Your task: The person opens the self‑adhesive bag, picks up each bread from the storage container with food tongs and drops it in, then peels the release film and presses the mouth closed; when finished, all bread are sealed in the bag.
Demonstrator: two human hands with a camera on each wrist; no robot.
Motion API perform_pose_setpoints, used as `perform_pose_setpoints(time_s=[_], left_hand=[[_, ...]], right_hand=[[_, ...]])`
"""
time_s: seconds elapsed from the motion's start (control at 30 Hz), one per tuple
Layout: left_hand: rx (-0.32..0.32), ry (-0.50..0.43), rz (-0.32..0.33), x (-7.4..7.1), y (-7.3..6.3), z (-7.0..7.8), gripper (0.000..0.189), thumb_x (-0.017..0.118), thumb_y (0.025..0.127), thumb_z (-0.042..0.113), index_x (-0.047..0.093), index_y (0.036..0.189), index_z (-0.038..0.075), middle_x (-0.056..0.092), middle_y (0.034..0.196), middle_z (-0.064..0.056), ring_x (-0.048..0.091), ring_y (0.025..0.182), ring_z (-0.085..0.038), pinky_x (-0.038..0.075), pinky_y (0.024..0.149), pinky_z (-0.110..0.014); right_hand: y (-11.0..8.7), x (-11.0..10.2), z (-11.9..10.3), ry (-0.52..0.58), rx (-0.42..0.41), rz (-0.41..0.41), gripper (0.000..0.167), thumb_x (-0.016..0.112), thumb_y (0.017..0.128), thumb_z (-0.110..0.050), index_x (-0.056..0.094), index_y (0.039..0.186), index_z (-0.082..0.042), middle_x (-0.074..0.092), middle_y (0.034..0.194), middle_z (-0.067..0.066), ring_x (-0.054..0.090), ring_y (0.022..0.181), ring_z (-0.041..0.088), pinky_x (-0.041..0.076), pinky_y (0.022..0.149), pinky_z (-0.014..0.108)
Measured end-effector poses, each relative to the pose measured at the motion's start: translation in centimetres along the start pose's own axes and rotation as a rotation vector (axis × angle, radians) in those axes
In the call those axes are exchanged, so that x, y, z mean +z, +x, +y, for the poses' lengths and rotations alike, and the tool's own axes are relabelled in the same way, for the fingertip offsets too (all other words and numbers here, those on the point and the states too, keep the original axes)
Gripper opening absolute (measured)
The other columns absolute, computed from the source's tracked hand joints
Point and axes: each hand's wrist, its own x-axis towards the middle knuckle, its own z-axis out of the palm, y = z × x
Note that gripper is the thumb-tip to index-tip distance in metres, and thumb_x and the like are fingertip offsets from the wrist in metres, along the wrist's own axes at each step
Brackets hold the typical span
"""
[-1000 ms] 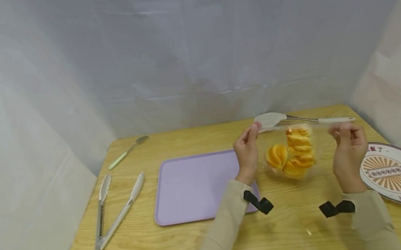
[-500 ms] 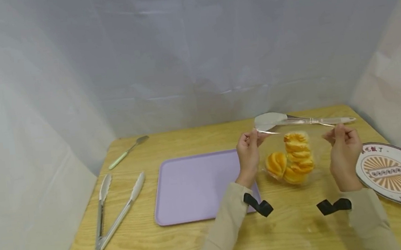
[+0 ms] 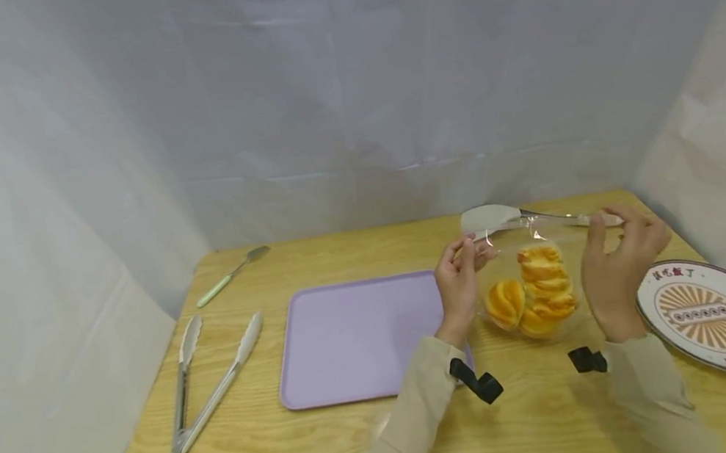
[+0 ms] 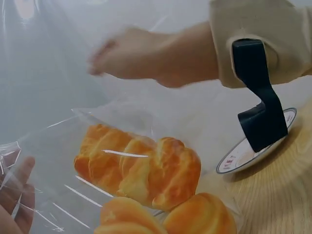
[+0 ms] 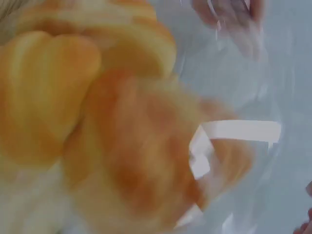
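Several golden bread rolls sit inside a clear plastic bag. My left hand pinches the bag near its upper left edge; in the left wrist view its fingers show through the film. My right hand is at the bag's upper right side, thumb and fingers spread apart. In the left wrist view the right hand is blurred and stands off from the bag's loose corner. The right wrist view shows the rolls close up and blurred behind shiny film.
A purple tray lies left of the bag. Tongs lie spread at the far left, with a small green-handled spatula behind. A white-headed turner lies at the back. A patterned plate is at the right.
My right hand has gone from pinching the bag's upper right edge to spread fingers, turning beside it. The left hand has shifted slightly right, and the bag sits a little lower.
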Motion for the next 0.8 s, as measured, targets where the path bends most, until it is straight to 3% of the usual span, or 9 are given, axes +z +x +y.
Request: perform_pose_setpoints(time_s=[0.1, 0.2, 0.33, 0.57, 0.8], left_hand=[[0.006, 0.026, 0.01, 0.0, -0.1, 0.2, 0.037, 0.052, 0.101, 0.018, 0.057, 0.119, -0.014, 0.066, 0.104, -0.037, 0.072, 0.088, -0.037, 0.058, 0.085, -0.035], [0.013, 0.066, 0.013, 0.0, -0.2, 0.5, 0.037, 0.052, 0.101, 0.019, 0.058, 0.121, -0.011, 0.067, 0.101, -0.035, 0.07, 0.09, -0.044, 0.058, 0.085, -0.036], [0.005, 0.106, -0.013, -0.2, -0.6, 0.7, 0.042, 0.052, 0.1, 0.028, 0.06, 0.125, -0.006, 0.067, 0.105, -0.033, 0.066, 0.095, -0.049, 0.055, 0.093, -0.039], [-0.002, 0.107, -0.032, -0.6, -0.7, 0.7, 0.04, 0.046, 0.102, 0.022, 0.058, 0.128, -0.008, 0.065, 0.118, -0.03, 0.065, 0.103, -0.046, 0.057, 0.09, -0.033], [0.009, 0.145, -0.018, -0.7, -0.8, 1.0, 0.035, 0.048, 0.102, 0.016, 0.06, 0.124, -0.009, 0.066, 0.116, -0.03, 0.068, 0.1, -0.042, 0.058, 0.085, -0.03]], right_hand=[[-1.5, 2.0, -2.3, -0.011, -0.325, -0.1, 0.014, 0.064, 0.09, 0.001, 0.065, 0.102, 0.008, 0.056, 0.092, 0.022, 0.052, 0.086, 0.016, 0.034, 0.083, 0.009], [-2.8, 3.9, -3.4, -0.016, -0.506, -0.282, 0.016, 0.068, 0.083, 0.01, 0.069, 0.099, 0.008, 0.062, 0.09, 0.023, 0.061, 0.077, 0.03, 0.053, 0.072, 0.018], [-3.2, 5.3, -3.6, -0.069, -0.59, -0.388, 0.02, 0.068, 0.081, 0.015, 0.07, 0.1, 0.009, 0.064, 0.09, 0.022, 0.064, 0.082, 0.035, 0.058, 0.069, 0.042], [-3.2, 5.9, -3.0, -0.103, -0.662, -0.374, 0.022, 0.07, 0.079, 0.014, 0.069, 0.1, 0.01, 0.069, 0.089, 0.021, 0.065, 0.083, 0.037, 0.058, 0.074, 0.045], [-3.3, 5.8, -2.5, -0.226, -0.896, -0.346, 0.03, 0.067, 0.075, 0.021, 0.064, 0.104, 0.011, 0.066, 0.093, 0.023, 0.064, 0.081, 0.035, 0.058, 0.071, 0.041]])
